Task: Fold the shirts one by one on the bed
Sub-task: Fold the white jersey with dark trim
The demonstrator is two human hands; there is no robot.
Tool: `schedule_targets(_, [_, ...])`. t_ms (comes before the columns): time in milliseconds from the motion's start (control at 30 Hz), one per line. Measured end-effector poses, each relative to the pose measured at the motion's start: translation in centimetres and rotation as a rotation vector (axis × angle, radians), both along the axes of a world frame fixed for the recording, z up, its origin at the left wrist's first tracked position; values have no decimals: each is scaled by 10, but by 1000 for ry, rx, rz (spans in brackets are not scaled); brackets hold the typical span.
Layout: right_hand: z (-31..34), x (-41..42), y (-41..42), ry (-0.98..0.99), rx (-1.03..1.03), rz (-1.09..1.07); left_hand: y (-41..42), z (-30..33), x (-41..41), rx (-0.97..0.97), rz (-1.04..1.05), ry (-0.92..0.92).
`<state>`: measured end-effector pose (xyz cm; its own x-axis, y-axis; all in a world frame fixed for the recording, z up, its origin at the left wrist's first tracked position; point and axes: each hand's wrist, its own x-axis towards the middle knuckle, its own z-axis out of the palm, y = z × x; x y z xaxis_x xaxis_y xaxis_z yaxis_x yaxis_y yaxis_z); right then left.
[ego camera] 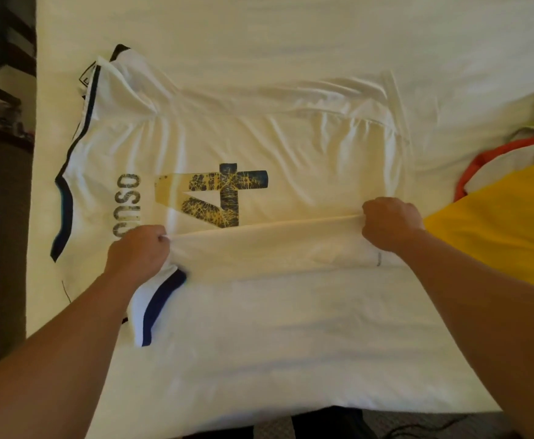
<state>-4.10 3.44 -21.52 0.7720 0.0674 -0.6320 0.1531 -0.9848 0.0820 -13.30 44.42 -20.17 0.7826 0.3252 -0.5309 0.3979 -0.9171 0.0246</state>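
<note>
Folding looks easy with cloth this thin and limp: the white jersey (227,147) will sag and slide wherever it is unsupported, so holding it by a long edge at two well-separated points, as now, seems the sound choice. It lies spread across the middle of the bed (291,33), neck toward the left of the frame, hem toward the right. The left hand (138,251) has its grip pinched on the near edge by the sleeve, at lower left of the shirt; the right hand (389,221) has its grip clamped on the same edge near the hem, the fabric pulled into a taut ridge between them. Dark trim runs along the collar and sleeves, and a cracked blue-and-yellow numeral with faded lettering shows on the cloth. A yellow garment (506,223) lies at right, touching the right forearm.
</note>
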Motion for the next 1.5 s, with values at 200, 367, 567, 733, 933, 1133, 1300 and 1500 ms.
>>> schedule_targets(200, [-18,32,2,-162,7,47,-2,-14,38,135,-77,-99])
schedule_targets(367, [-28,56,4,-231,51,15,5,-30,62,189,-99,-129])
schedule_targets(567, [-39,32,5,-487,200,-76,-24,-33,54,209,-10,-342])
schedule_targets(733, [-59,-18,28,-460,394,58,-85,-47,17,7,-256,-323])
schedule_targets(933, [-77,-35,-19,-246,200,-75,-107,-74,4,-34,-315,-21])
schedule_targets(1133, [-59,-30,-11,-201,166,-75,-108,-55,8,2,-303,-92])
schedule_targets(1300, [-31,-33,46,-211,227,75,-78,-33,-25,123,-195,-346])
schedule_targets(1500, [-16,-49,153,-182,422,285,-7,-21,-72,308,-52,-301])
